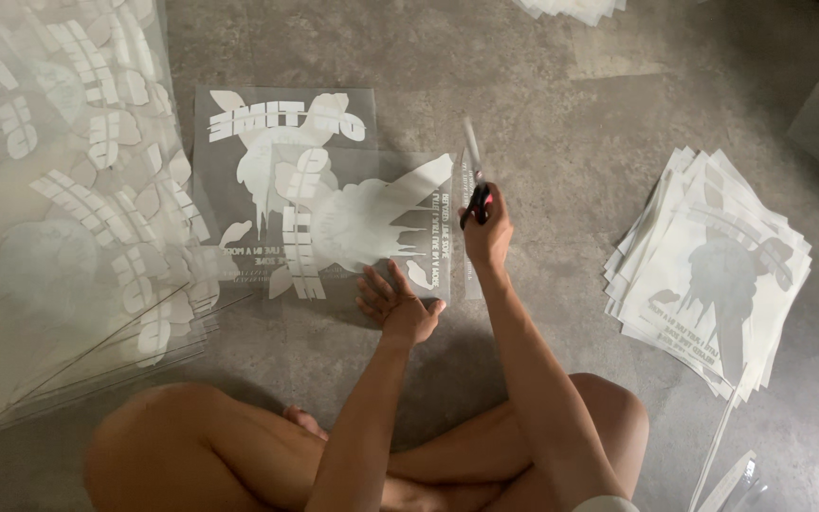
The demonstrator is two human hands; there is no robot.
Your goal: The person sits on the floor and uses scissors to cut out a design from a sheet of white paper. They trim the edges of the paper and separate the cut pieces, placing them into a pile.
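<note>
Grey mottled concrete floor (561, 114) | left hand (395, 303) flat, fingers spread, pressing glossy clear transfer sheet (362, 223) with white print | right hand (487, 232) closed around scissors (475, 185), black grip, at sheet's right edge | loose clear sheets (59, 218) left | squared stack of cut sheets (713, 270) right

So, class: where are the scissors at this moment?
In the head view, the scissors are in the right hand, just right of centre, at the right edge of the clear printed sheet that the left hand presses down.
</note>
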